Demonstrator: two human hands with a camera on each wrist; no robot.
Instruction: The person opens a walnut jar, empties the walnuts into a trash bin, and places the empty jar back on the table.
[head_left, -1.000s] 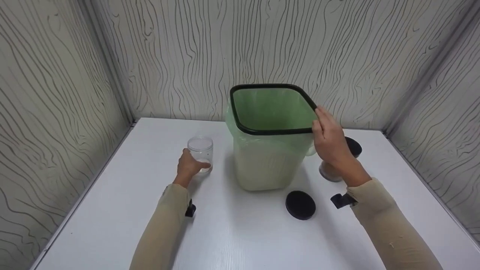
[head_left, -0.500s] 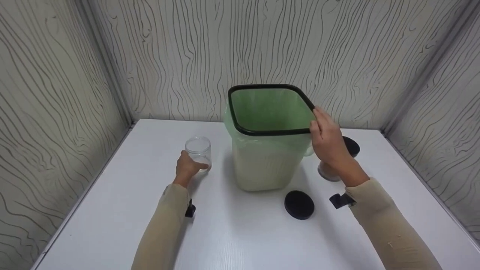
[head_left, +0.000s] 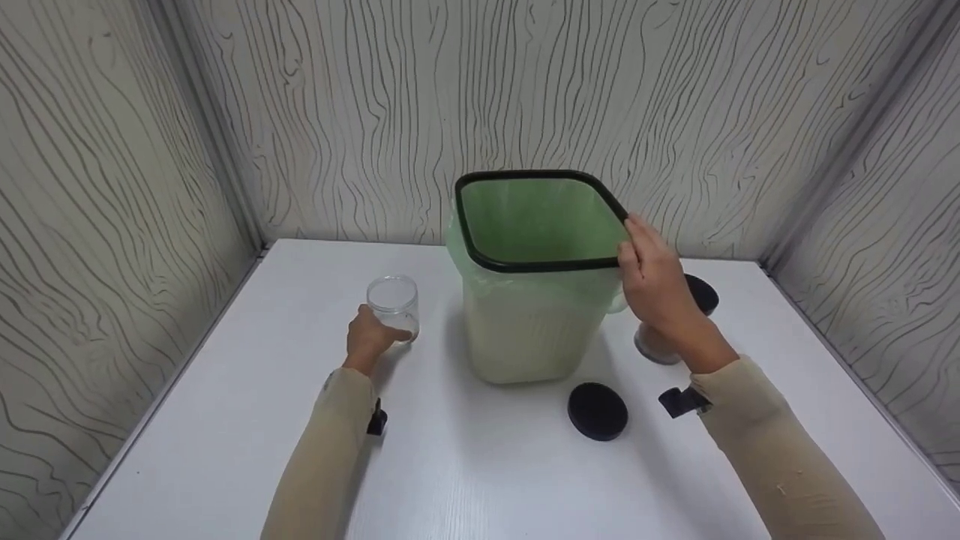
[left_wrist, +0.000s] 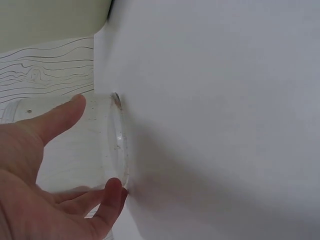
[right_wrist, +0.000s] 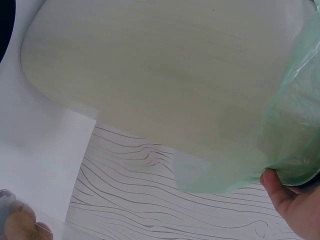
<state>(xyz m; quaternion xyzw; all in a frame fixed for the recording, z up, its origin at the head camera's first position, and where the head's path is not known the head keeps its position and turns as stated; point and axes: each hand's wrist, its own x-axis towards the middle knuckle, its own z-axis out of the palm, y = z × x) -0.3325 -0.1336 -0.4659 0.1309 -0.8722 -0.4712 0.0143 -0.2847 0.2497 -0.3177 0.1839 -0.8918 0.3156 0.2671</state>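
The left hand [head_left: 369,336] grips the left jar [head_left: 394,303], the right hand [head_left: 654,281] the bin's rim [head_left: 555,265], seemingly steadying it; any lift calls for firmness.

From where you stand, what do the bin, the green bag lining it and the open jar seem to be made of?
Bin: pale, mostly matte, probably plastic, going by its soft sheen and rounded corners.
Green bag: thin, shiny plastic film, judging by its wrinkles and translucency.
Open jar: clear and glossy, with a see-through wall; perhaps plastic, though glass can't be ruled out.
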